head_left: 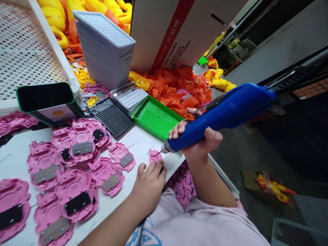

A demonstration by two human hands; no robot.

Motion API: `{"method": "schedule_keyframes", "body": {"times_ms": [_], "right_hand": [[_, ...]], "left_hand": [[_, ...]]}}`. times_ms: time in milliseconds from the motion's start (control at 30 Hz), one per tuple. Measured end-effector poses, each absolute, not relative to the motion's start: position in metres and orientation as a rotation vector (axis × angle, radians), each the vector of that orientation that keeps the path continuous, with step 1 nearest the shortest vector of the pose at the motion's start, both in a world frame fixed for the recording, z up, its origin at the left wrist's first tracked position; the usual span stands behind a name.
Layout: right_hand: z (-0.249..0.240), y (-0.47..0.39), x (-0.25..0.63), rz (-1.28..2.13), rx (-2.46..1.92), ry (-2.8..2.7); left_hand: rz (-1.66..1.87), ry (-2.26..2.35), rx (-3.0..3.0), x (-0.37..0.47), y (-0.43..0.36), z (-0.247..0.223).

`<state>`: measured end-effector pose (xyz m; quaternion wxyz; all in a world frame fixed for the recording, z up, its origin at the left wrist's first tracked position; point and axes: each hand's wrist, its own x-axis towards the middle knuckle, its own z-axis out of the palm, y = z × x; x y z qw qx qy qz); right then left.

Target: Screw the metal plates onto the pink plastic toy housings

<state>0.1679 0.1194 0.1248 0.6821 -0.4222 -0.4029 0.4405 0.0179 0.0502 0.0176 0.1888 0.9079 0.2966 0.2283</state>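
Head view: grips blue power screwdriver (pixel 217 119) in R hand (pixel 200 148), w/ fingers wrapped round body. Points bit at small pink part (pixel 154 156) nr right-hand corner of table (pixel 139 140); can't tell if touching. Rests L hand (pixel 151 176) on near rim of same small pink part, w/ fingers stretched fwd, slightly apart, & thumb well out to side.

Along far edge of table, L to R: dark green box (pixel 25 108) w/ label on front, black tray (pixel 112 118) w/ grid of holes, then green tray (pixel 159 119), also gridded, nr right-hand corner. Just behind black & green trays: white tray (pixel 139 99) w/ some round pcs in it. Behind that, tall stack of pale trays (pixel 105 58), slightly tilted in view.

Toward left end of table: cluster of pink covers (pixel 105 172), some overlapping, w/ grey or black plates screwed on; one w/ grey plate lying btwn cluster & L hand.

Past far edge: orange parts (pixel 169 92) in heap, cardboard carton (pixel 151 30) w/ red stripe, yellow parts (pixel 52 15). Past left-hand side: white perforated basket (pixel 25 44). Below near edge, by lap: pile of pink pcs (pixel 183 186).
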Motion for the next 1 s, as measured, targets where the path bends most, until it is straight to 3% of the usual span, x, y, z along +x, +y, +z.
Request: {"method": "schedule_keyframes", "body": {"times_ms": [533, 1000], "right_hand": [[0.102, 0.115, 0.168, 1.020, -0.960, -0.889], [0.100, 0.108, 0.156, 1.029, -0.859, -1.130]], "left_hand": [[0.690, 0.858, 2.569, 0.018, 0.050, 0.021], [0.510, 0.829, 2.562, 0.018, 0.049, 0.027]]}}
